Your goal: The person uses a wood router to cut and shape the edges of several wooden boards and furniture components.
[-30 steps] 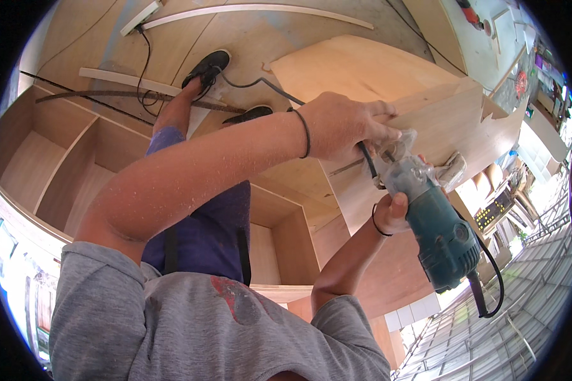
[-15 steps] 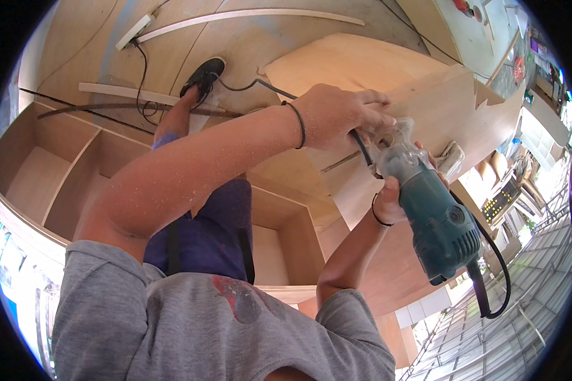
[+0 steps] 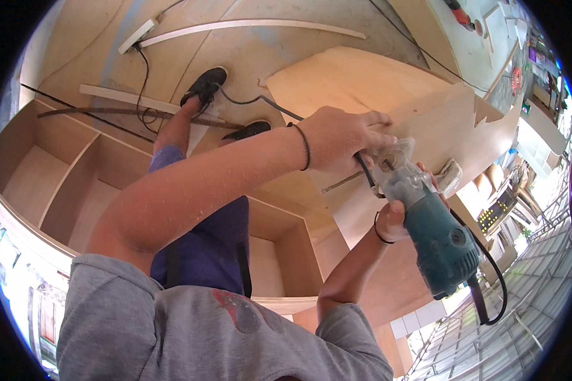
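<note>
A teal trim router (image 3: 440, 238) with a clear plastic base (image 3: 397, 166) is held tilted at the right, its motor end toward the lower right. My right hand (image 3: 395, 219) grips it around the lower part of the body, thumb on the near side, fingers partly behind. My left hand (image 3: 346, 138) reaches across from the left, its curled fingers on the edge of the clear base; its thumb is hidden. The black power cord (image 3: 365, 168) passes beneath my left hand. A second stretch of cord loops from the router's motor end.
A large plywood sheet (image 3: 337, 76) with a jagged edge lies beyond my hands. Open wooden cabinet compartments (image 3: 35, 171) surround my legs. A power strip (image 3: 138, 36) and wood strips (image 3: 254, 24) lie on the floor. A red tool (image 3: 459, 14) sits at the far right.
Both hands and the router sit slightly lower in the view, with the grip looking the same. A second shoe now shows beyond my left forearm.
</note>
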Available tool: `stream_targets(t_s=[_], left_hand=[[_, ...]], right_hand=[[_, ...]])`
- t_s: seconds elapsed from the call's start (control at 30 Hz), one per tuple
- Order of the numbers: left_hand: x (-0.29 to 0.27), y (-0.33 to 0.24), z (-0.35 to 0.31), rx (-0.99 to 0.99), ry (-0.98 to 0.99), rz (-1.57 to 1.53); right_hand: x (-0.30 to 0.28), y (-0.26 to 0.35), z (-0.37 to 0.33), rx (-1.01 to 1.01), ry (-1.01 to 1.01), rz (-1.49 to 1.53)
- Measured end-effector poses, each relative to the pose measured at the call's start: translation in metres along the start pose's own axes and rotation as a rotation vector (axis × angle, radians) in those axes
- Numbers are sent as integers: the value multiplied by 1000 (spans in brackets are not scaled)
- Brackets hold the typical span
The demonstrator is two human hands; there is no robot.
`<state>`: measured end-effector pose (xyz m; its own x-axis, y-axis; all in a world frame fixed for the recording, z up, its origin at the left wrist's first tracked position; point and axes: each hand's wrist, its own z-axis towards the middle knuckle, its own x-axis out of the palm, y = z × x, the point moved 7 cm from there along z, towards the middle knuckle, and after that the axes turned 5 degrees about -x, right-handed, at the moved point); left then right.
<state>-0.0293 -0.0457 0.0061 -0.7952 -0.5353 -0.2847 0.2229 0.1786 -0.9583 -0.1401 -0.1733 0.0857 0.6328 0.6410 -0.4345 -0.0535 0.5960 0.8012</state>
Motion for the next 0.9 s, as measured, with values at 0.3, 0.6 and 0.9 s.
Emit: stream_targets(t_s=[0.3,0.6,0.9], left_hand=[[3,7,-9,-20,63,-86],[2,2,5,-4,2,-47],[2,-1,37,20,-67,-40]], right_hand=[[0,-8,-7,121,-38,101],[-6,-21,5,144,-61,137],[-10,-37,35,126,-43,158]])
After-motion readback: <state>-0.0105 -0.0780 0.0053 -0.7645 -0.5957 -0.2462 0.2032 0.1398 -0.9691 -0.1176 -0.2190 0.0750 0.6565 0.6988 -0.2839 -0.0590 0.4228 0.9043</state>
